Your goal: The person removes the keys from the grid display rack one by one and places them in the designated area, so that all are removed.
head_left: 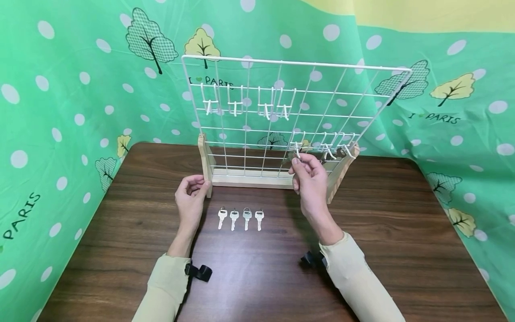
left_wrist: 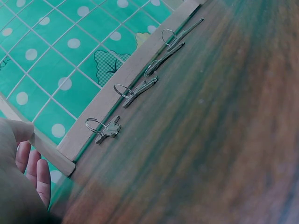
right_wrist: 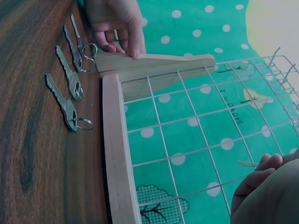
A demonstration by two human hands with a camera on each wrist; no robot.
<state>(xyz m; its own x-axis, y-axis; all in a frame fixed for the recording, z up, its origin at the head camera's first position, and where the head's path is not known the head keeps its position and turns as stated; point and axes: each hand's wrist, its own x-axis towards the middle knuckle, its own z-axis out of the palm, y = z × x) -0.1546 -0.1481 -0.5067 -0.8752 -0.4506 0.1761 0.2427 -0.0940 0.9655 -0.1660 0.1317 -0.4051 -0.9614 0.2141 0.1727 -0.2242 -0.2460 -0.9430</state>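
Note:
A white wire grid rack (head_left: 263, 144) stands upright in a wooden base, its side supports at left and right. My left hand (head_left: 191, 197) grips the left wooden support (head_left: 204, 156) low down, thumb on one face and fingers on the other. My right hand (head_left: 311, 181) pinches a key at a lower-row hook (head_left: 297, 146) on the grid's right half. Only a thin tip of that key (right_wrist: 246, 164) shows in the right wrist view; the fingers cover the rest. Whether its ring is over the hook, I cannot tell. Several silver keys (head_left: 234, 219) with rings lie in a row before the base.
Several white hooks (head_left: 235, 107) hang on the grid's upper left. Two more lower-row hooks (head_left: 327, 151) sit right of my right hand, with dark key-like shapes near them. Behind the brown wooden table (head_left: 257, 286) hangs a green dotted cloth (head_left: 80, 103).

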